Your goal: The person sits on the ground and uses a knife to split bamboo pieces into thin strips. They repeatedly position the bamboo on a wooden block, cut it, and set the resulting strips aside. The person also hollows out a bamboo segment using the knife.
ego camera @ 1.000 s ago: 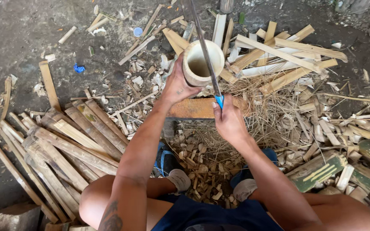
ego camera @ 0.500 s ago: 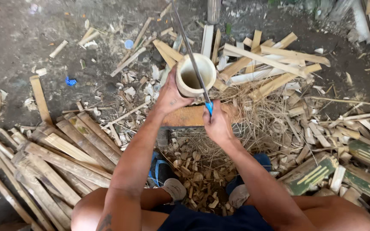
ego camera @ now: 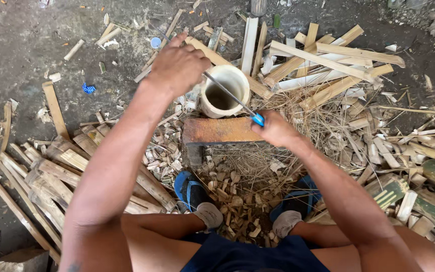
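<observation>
While the right hand (ego camera: 277,129) still grips the blue-handled blade (ego camera: 230,94) across the bamboo cup (ego camera: 224,91), the left hand (ego camera: 177,65), loosely curled and empty, has lifted off it.

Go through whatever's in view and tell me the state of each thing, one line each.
Bamboo tube: upright on wooden block, open end up, blade across its rim.
Knife: blue handle gripped in right hand.
Left hand: raised above blade's far end.
Wooden block: lying flat.
Bamboo strips: scattered, split.
</observation>
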